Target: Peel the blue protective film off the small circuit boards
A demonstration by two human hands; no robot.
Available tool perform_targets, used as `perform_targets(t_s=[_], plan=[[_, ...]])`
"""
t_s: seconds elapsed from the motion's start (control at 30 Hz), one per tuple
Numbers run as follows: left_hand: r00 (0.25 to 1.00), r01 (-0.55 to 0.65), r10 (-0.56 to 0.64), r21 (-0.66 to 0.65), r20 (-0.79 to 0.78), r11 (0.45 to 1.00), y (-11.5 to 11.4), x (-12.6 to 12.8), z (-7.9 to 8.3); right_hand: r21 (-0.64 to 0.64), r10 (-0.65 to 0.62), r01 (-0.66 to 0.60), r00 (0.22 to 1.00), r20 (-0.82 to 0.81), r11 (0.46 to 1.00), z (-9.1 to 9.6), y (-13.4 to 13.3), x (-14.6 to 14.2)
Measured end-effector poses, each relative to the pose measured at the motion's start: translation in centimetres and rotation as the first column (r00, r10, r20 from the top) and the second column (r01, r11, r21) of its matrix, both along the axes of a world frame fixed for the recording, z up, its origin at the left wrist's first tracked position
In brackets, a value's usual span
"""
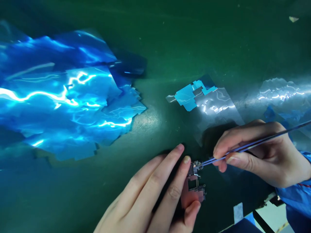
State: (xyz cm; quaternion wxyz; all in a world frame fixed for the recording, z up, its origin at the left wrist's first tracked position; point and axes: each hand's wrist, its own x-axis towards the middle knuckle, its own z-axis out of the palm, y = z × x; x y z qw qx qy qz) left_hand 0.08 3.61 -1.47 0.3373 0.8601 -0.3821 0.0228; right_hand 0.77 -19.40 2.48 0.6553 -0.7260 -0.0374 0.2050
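My left hand (155, 197) rests on the green work surface and grips a small circuit board (195, 184) between thumb and fingers. My right hand (257, 155) pinches a pair of thin metal tweezers (252, 144). The tweezer tips touch the top end of the board. Just beyond the hands lies a clear film sheet (218, 105) with light-blue sticker pieces (190, 94) on its upper left part.
A large heap of shiny blue film pieces (65, 94) covers the left side of the green mat (170, 42). More crumpled clear and blue film (282, 94) lies at the right. The table's near edge runs past my right wrist, lower right.
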Motion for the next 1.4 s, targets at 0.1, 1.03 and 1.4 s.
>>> perform_targets(t_s=[0.1, 1.03, 1.4], plan=[[1.000, 0.004, -0.004, 0.010, 0.002, 1.000, -0.11, 0.15, 0.19, 0.004, 0.023, -0.023, 1.000, -0.007, 1.000, 0.01, 0.05, 0.05], [0.999, 0.015, -0.016, 0.014, 0.041, 1.000, 0.14, 0.19, 0.12, -0.035, 0.025, -0.023, 0.998, 0.051, 0.999, -0.07, -0.20, -0.33], [1.000, 0.014, -0.015, 0.061, 0.025, 0.998, 0.14, 0.29, 0.39, -0.024, 0.081, -0.078, 0.975, 0.207, 0.997, -0.24, -0.37, -0.05]])
